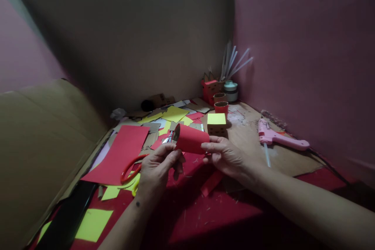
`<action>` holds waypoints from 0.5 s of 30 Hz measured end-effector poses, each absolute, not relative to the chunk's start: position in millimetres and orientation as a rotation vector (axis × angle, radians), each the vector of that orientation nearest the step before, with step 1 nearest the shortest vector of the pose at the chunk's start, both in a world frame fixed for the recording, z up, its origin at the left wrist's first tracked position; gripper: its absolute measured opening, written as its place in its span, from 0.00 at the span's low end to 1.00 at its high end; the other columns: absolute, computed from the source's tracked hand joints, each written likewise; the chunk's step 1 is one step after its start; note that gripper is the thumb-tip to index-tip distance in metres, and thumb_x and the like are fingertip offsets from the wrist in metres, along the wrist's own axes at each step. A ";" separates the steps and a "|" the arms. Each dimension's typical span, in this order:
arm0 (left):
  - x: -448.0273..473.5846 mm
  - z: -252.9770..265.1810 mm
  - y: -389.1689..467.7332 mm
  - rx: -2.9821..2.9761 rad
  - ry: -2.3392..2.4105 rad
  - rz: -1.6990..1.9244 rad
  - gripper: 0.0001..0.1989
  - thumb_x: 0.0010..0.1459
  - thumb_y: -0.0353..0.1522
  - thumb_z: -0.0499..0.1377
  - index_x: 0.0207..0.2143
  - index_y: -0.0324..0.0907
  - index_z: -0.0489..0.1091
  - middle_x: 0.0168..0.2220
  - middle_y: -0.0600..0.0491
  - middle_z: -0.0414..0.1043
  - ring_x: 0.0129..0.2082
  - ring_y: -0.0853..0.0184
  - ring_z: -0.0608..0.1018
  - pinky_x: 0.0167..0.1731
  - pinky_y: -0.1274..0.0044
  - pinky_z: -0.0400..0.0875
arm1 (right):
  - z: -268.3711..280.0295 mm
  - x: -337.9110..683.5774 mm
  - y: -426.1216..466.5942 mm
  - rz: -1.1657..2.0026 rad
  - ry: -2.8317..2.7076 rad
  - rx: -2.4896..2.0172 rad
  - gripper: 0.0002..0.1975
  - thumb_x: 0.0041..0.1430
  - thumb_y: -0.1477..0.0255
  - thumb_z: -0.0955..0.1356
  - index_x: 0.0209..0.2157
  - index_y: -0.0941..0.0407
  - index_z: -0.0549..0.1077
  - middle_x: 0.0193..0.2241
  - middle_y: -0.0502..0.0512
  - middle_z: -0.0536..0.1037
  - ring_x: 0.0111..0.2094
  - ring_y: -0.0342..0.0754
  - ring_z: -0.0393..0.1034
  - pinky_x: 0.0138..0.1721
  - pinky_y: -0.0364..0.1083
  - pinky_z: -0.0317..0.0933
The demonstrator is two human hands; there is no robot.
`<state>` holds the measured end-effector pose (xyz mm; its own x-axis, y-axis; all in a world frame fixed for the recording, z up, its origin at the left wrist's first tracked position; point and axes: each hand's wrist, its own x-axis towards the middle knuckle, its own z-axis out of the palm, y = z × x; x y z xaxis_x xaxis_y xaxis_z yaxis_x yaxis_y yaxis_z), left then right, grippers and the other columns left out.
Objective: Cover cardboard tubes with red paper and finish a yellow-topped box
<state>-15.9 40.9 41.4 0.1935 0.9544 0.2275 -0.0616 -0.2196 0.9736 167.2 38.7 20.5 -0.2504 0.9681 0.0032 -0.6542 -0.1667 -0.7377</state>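
Observation:
Between my two hands a red paper-covered tube (191,139) lies on its side, held above the red tabletop. My left hand (164,162) pinches the rim at its open left end. At the other end, my right hand (221,152) grips with thumb and fingers. Beside my left hand are scissors with red handles (127,174), their blades partly hidden. A small box with a yellow top (216,119) stands just behind the tube. Under my right hand lies a red paper strip (211,183).
A pink glue gun (272,136) rests on cardboard (246,133) at the right. Red sheet paper (123,152) and yellow scraps (93,224) cover the left. Behind stand a red cup (221,108), a teal-lidded jar (231,90) and glue sticks (234,62). Walls enclose the back and right.

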 end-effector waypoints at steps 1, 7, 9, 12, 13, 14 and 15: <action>-15.6 40.7 40.6 1.436 0.904 1.232 0.05 0.55 0.31 0.62 0.28 0.40 0.71 0.21 0.57 0.71 0.15 0.74 0.70 0.13 0.82 0.66 | 21.0 167.8 38.0 1.720 -0.756 -0.535 0.16 0.44 0.77 0.74 0.39 0.56 0.77 0.40 0.57 0.78 0.37 0.50 0.70 0.30 0.45 0.63; -6.1 37.4 37.0 1.496 0.951 1.118 0.06 0.56 0.33 0.60 0.28 0.40 0.70 0.18 0.57 0.70 0.16 0.72 0.70 0.15 0.81 0.66 | 24.0 165.2 33.4 1.849 -0.748 -0.381 0.16 0.49 0.77 0.72 0.43 0.57 0.75 0.40 0.58 0.78 0.43 0.53 0.72 0.42 0.53 0.68; -5.5 38.5 39.0 1.520 0.966 1.078 0.07 0.56 0.34 0.61 0.28 0.40 0.70 0.16 0.57 0.68 0.15 0.72 0.69 0.16 0.80 0.65 | 24.7 164.1 33.7 1.844 -0.705 -0.402 0.15 0.47 0.77 0.73 0.41 0.59 0.75 0.39 0.59 0.79 0.43 0.54 0.72 0.45 0.54 0.68; -20.1 44.0 47.9 1.572 1.010 1.057 0.14 0.54 0.39 0.61 0.40 0.41 0.69 0.22 0.55 0.72 0.18 0.69 0.73 0.18 0.79 0.67 | 24.6 165.5 35.8 1.831 -0.623 -0.419 0.16 0.45 0.77 0.74 0.39 0.58 0.75 0.38 0.57 0.79 0.43 0.54 0.73 0.46 0.55 0.67; -29.9 46.1 52.1 1.624 1.070 1.053 0.19 0.53 0.41 0.61 0.45 0.42 0.67 0.27 0.53 0.74 0.22 0.67 0.75 0.20 0.78 0.68 | 24.5 166.5 36.5 1.824 -0.591 -0.422 0.16 0.45 0.78 0.75 0.39 0.57 0.75 0.37 0.57 0.79 0.43 0.53 0.73 0.46 0.55 0.67; -41.7 47.6 56.6 1.746 1.196 1.033 0.22 0.53 0.43 0.59 0.48 0.42 0.65 0.33 0.50 0.75 0.28 0.64 0.77 0.24 0.76 0.71 | 24.4 167.6 37.0 1.818 -0.558 -0.428 0.16 0.44 0.78 0.75 0.38 0.57 0.75 0.37 0.56 0.80 0.42 0.52 0.73 0.46 0.55 0.67; -54.6 48.4 60.9 1.941 1.416 0.927 0.22 0.55 0.45 0.55 0.48 0.42 0.64 0.36 0.48 0.75 0.33 0.62 0.78 0.31 0.73 0.73 | 24.5 168.6 37.1 1.813 -0.527 -0.437 0.16 0.44 0.77 0.76 0.37 0.57 0.75 0.36 0.55 0.80 0.42 0.52 0.73 0.47 0.55 0.67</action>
<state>-54.6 60.9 48.4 0.2041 0.9573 0.2050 0.5710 -0.2865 0.7694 168.6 37.1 24.5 -0.2900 0.9565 -0.0329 -0.7897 -0.2586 -0.5563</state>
